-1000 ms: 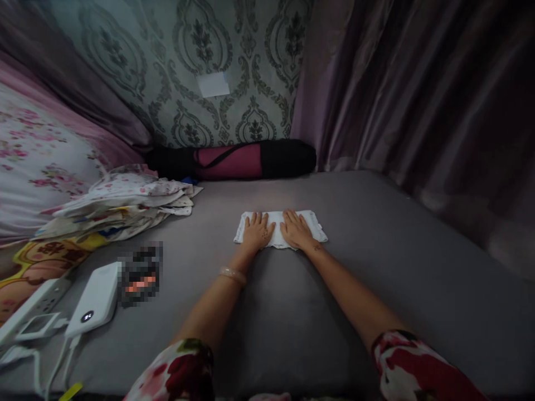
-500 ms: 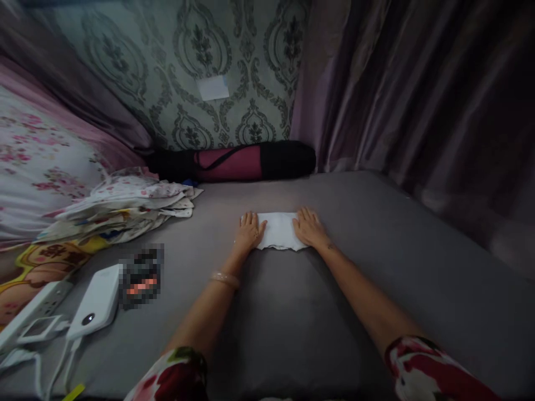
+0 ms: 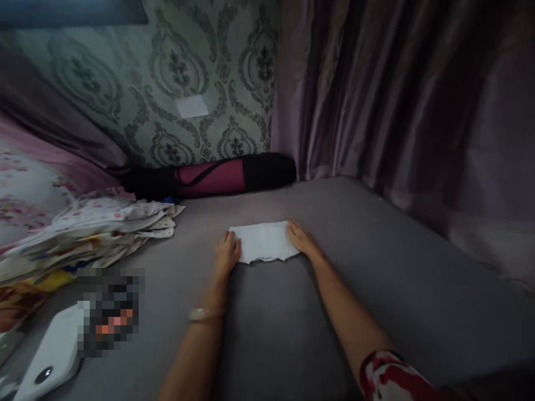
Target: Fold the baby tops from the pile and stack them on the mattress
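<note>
A folded white cloth (image 3: pixel 264 243) with an uneven near edge lies on the grey bed sheet (image 3: pixel 267 328), between my two hands. At its left end my left hand (image 3: pixel 227 252) has its fingers bent round the side, with the thumb along the cloth. My right hand (image 3: pixel 300 238) holds the opposite end, its fingers over the far right corner and its thumb mostly hidden. A pale bangle (image 3: pixel 205 314) circles my left wrist.
A pile of folded clothes (image 3: pixel 121 225) lies to the left. Nearer stand a white power bank (image 3: pixel 54 351) and a blurred-out dark object (image 3: pixel 111 317). A black and maroon long bag (image 3: pixel 215 177) rests against the patterned wall; curtains (image 3: pixel 359 100) hang at right.
My hands have gone from lying flat on the cloth to its two side edges, where the fingers now bend round it. More of the cloth shows. The view has shifted.
</note>
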Motion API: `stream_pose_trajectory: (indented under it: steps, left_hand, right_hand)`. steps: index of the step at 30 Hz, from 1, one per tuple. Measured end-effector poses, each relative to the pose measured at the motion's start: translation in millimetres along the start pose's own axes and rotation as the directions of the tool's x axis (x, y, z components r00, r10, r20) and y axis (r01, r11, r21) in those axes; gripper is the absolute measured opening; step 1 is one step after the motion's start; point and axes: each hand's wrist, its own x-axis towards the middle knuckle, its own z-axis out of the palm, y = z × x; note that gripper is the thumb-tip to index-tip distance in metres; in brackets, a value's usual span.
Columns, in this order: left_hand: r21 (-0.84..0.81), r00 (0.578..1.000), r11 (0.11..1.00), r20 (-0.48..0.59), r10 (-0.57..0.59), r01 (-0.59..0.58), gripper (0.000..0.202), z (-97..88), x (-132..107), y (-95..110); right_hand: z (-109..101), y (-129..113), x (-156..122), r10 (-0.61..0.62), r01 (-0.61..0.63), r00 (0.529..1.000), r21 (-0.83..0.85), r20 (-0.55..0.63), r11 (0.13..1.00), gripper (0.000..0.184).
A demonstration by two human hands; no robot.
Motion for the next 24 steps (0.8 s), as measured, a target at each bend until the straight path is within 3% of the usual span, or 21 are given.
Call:
stream_pose_trajectory:
  steps: [2,5,7,13,20,24]
  left_hand:
    - [-0.047,1.000,0.999,-0.027,0.003,-0.004,0.035,0.3,-1,-8]
    - [-0.085,0.998,0.996,-0.051,-0.025,0.020,0.030,-1.8,-1,-14]
    - [-0.086,0.996,0.995,-0.062,-0.065,0.059,0.028,-3.8,-1,-15]
    - [-0.093,0.995,0.991,-0.038,-0.097,0.093,0.023,-7.2,1,-15]
    - [-0.065,0.991,0.990,-0.052,-0.127,0.123,0.025,-8.3,2,-17]
    - [-0.106,0.981,0.990,-0.155,-0.114,0.098,0.022,-11.6,4,-12]
  right_hand:
    - [-1,6,2,0.041,-0.032,0.998,0.163,-0.052,0.986,0.050]
    - [-5,25,7,0.185,-0.108,0.973,0.437,-0.136,0.893,0.042]
    - [-9,40,11,0.270,-0.135,0.944,0.525,-0.190,0.840,0.038]
    - [-18,71,13,0.394,-0.170,0.874,0.582,-0.283,0.795,0.037]
    - [-8,62,22,0.311,-0.148,0.924,0.541,-0.222,0.828,0.026]
    - [-4,59,26,0.253,-0.158,0.949,0.416,-0.185,0.896,0.025]
